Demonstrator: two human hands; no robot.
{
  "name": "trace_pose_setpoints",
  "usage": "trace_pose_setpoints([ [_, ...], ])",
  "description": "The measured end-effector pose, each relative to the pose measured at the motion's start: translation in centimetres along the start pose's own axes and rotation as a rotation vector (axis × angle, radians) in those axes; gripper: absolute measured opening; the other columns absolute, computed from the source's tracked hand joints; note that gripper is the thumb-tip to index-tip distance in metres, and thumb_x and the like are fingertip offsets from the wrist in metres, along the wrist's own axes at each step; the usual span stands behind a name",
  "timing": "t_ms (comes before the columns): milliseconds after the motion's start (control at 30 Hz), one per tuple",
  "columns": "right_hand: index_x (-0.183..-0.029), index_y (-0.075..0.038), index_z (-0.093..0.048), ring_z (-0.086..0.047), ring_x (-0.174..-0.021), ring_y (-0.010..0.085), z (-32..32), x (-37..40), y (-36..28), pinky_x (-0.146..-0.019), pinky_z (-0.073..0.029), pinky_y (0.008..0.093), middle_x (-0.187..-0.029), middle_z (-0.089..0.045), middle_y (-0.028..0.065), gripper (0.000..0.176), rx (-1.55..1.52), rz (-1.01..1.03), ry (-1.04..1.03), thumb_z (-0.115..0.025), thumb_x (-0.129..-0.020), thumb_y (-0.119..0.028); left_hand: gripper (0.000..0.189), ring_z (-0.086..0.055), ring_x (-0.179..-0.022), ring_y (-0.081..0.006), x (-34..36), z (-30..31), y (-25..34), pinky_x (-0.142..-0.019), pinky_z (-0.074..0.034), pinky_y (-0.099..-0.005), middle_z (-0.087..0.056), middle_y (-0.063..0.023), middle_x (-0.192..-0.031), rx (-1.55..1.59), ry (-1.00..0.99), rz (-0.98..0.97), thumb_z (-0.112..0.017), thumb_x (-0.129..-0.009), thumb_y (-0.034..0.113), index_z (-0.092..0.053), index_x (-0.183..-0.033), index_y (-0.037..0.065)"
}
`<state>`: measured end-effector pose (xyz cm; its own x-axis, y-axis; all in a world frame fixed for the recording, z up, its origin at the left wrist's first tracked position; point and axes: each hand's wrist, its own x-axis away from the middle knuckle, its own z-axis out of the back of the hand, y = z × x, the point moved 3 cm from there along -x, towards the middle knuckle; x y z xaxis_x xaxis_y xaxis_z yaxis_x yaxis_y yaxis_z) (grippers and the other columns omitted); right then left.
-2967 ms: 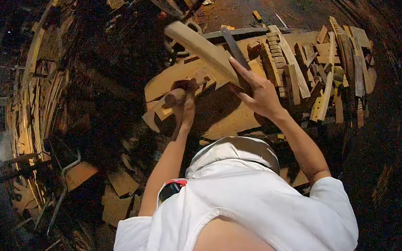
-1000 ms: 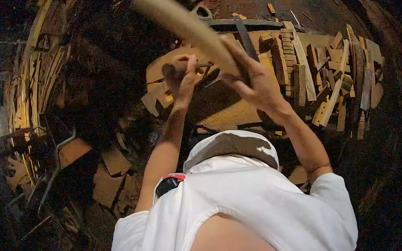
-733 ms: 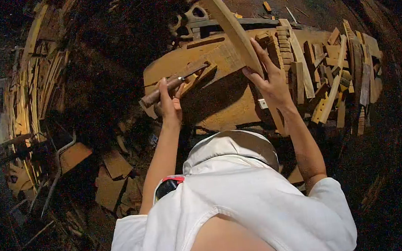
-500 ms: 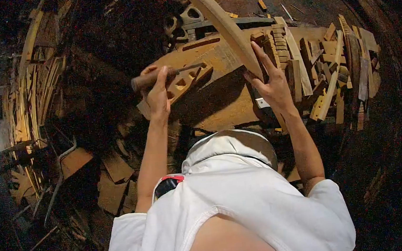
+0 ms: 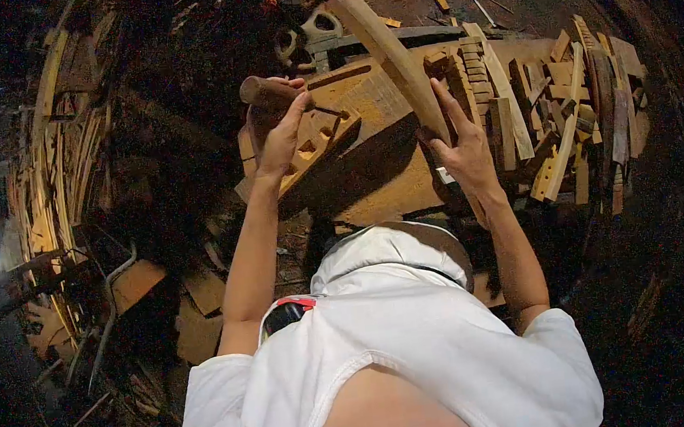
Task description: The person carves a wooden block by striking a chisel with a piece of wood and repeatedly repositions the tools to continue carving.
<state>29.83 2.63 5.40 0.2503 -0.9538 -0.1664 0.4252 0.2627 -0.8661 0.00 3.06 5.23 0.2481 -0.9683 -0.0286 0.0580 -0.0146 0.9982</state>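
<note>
My left hand (image 5: 280, 133) is wrapped round the wooden handle of a chisel-like tool (image 5: 266, 95). The thin metal shaft slants down to the right, its tip at the upper end of a wooden piece with square holes (image 5: 317, 146). My right hand (image 5: 464, 147) holds the near end of a long curved wooden piece (image 5: 391, 49), its thumb on the left side and fingers stretched along the right. That piece points away from me, up and to the left, over the bench board (image 5: 389, 193).
Many narrow wood pieces (image 5: 502, 94) lie along the bench's right side. A white object (image 5: 445, 175) is beside my right wrist. Wood strips (image 5: 81, 163) stand at the far left. Beyond the bench lies a metal part with round holes (image 5: 322, 26).
My left hand has moved up and right, and the tool's handle has risen to a steeper tilt. My right hand keeps its hold on the curved piece, which has shifted only slightly.
</note>
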Motion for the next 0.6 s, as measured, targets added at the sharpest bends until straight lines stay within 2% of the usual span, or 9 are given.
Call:
trace_pose_setpoints([
  [67, -0.154, -0.026, -0.035, -0.059, -0.121, 0.0387, 0.0, 0.0, 0.0, -0.101, -0.050, 0.0423, -0.136, -0.058, 0.0213, 0.087, -0.028, -0.066, -0.038, -0.069, -0.076, -0.005, 0.027, -0.062, -0.106, -0.0128, -0.4, 0.0, -1.1, -0.093, -0.053, -0.0313, -0.064, -0.0045, -0.114, 0.049, -0.038, 0.029, -0.066, -0.095, 0.005, -0.055, -0.119, 0.009],
  [167, -0.154, -0.026, -0.035, -0.060, -0.121, 0.0382, -0.1, -0.2, -0.1, -0.100, -0.050, 0.0423, -0.135, -0.059, 0.0210, 0.087, 0.022, -0.073, -0.055, -0.069, -0.076, -0.005, 0.026, -0.062, -0.106, -0.0126, -0.1, -0.8, -1.1, -0.093, -0.053, -0.0310, -0.064, -0.0050, -0.115, 0.065, -0.028, -0.041, -0.066, -0.095, 0.005, -0.055, -0.119, 0.009],
  [300, -0.153, -0.026, -0.035, -0.060, -0.121, 0.0382, -0.2, -0.5, -0.4, -0.100, -0.050, 0.0421, -0.134, -0.060, 0.0212, 0.087, -0.014, -0.021, -0.050, -0.068, -0.076, -0.005, 0.026, -0.063, -0.106, -0.0132, 0.4, -1.2, -0.3, -0.094, -0.053, -0.0319, -0.065, -0.0057, -0.115, 0.037, -0.042, -0.002, -0.066, -0.095, 0.004, -0.056, -0.118, 0.009],
  [367, -0.153, -0.025, -0.036, -0.060, -0.121, 0.0371, -0.2, -0.8, -0.8, -0.101, -0.049, 0.0411, -0.133, -0.061, 0.0207, 0.086, 0.008, -0.072, -0.078, -0.068, -0.076, -0.005, 0.025, -0.064, -0.106, -0.0140, 0.5, -1.7, 0.8, -0.094, -0.053, -0.0321, -0.067, -0.0065, -0.114, 0.050, -0.040, -0.063, -0.065, -0.095, 0.003, -0.057, -0.118, 0.009],
  [500, -0.153, -0.024, -0.037, -0.061, -0.120, 0.0351, -0.7, -1.6, -0.8, -0.100, -0.049, 0.0399, -0.133, -0.062, 0.0198, 0.084, -0.072, -0.059, -0.108, -0.069, -0.078, -0.006, 0.030, -0.064, -0.105, -0.0140, -0.4, -1.3, -0.9, -0.095, -0.053, -0.0333, -0.067, -0.0056, -0.116, 0.075, -0.043, -0.150, -0.066, -0.094, 0.003, -0.056, -0.122, 0.009],
  [567, -0.153, -0.023, -0.037, -0.064, -0.117, 0.0331, -1.1, -2.8, -2.2, -0.098, -0.051, 0.0380, -0.132, -0.062, 0.0183, 0.081, -0.138, 0.017, -0.157, -0.073, -0.081, -0.013, 0.028, -0.065, -0.103, -0.0139, -1.0, -1.0, -1.7, -0.095, -0.053, -0.0328, -0.068, -0.0044, -0.116, -0.185, -0.084, -0.110, -0.067, -0.094, 0.007, -0.060, -0.121, 0.008],
  [600, -0.153, -0.023, -0.037, -0.064, -0.117, 0.0331, -1.1, -3.6, -3.4, -0.098, -0.051, 0.0380, -0.132, -0.062, 0.0183, 0.081, -0.138, 0.014, -0.154, -0.073, -0.081, -0.013, 0.028, -0.065, -0.103, -0.0139, -1.0, -1.7, 0.2, -0.095, -0.053, -0.0328, -0.068, -0.0044, -0.116, -0.186, -0.087, -0.109, -0.067, -0.094, 0.007, -0.060, -0.121, 0.008],
])
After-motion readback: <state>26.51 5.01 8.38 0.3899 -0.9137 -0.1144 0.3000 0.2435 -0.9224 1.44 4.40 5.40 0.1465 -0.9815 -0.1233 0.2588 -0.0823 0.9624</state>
